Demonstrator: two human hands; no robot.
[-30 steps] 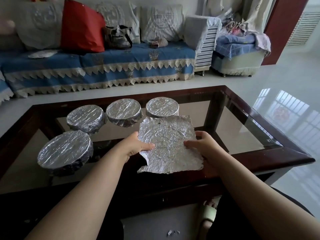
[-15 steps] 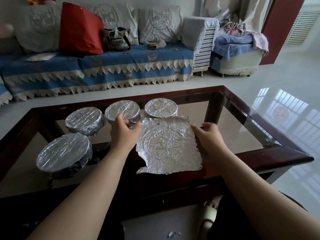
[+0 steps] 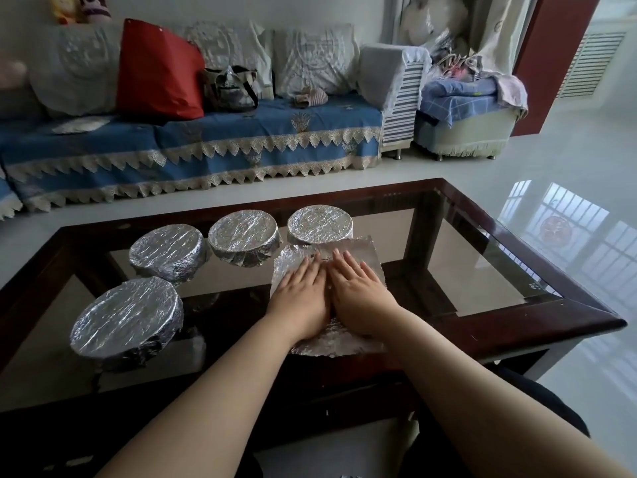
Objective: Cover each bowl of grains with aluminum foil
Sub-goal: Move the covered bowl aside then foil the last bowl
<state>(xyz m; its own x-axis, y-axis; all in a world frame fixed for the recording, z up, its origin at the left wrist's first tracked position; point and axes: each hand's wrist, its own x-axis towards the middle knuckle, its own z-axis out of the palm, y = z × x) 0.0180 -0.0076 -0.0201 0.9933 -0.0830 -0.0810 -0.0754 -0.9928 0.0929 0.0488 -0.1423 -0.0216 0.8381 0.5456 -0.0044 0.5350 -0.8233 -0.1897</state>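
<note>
Left hand [image 3: 300,294]: flat, fingers straight, pressing down on the foil sheet [image 3: 362,257], grasping nothing.
Right hand [image 3: 358,288]: flat beside the left, touching it, fingers straight on the same sheet.
Foil sheet: spread near the table's [image 3: 537,315] front edge, right of middle, far edge touching the far-right covered bowl [image 3: 320,225].
Covered bowls: three in a row toward the far edge, far-right, middle [image 3: 243,237], left [image 3: 167,252]; a fourth [image 3: 127,319] near the front-left corner.
Beyond the table: blue-covered sofa [image 3: 206,146] with red bag [image 3: 158,70].

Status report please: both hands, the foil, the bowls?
Left hand and right hand flat, pressing loose foil sheet on table. Four foil-covered bowls stand behind and left. Nothing in the way.
</note>
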